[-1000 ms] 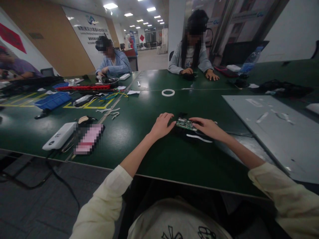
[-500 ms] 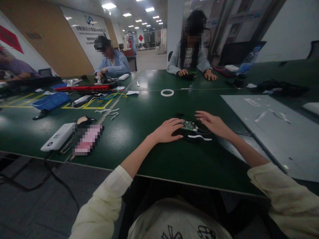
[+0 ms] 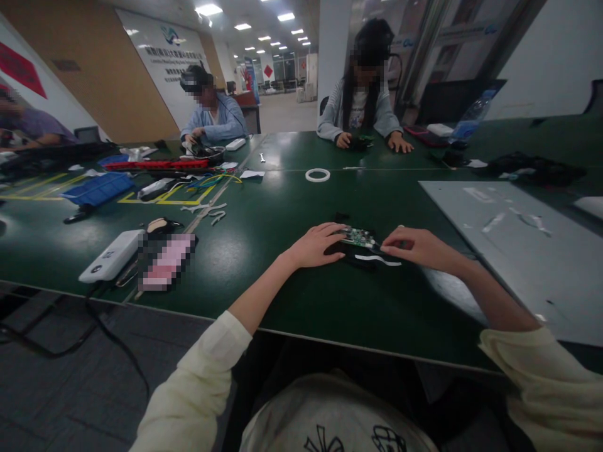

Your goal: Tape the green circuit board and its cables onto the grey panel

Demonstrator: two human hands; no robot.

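Note:
A green circuit board (image 3: 358, 236) lies over a black part on the dark green table. My left hand (image 3: 316, 245) spans the left end of the board, fingers over it and thumb on the near side, holding it in place. At the board's right end, my right hand (image 3: 414, 248) has thumb and forefinger pinched together. What sits between those fingertips is too small to make out; a thin dark cable lay there a moment before. A white curved strip (image 3: 377, 259) lies along the near side of the board.
A roll of white tape (image 3: 317, 175) lies farther back. To the right is a large grey board (image 3: 513, 245). On the left are a white power bank (image 3: 113, 256), a pink phone (image 3: 168, 262) and a blue tray (image 3: 97, 189). Other people sit across the table.
My right hand has come down from above the board's right end, and its spread fingers have closed into a pinch. My left hand has stayed on the board.

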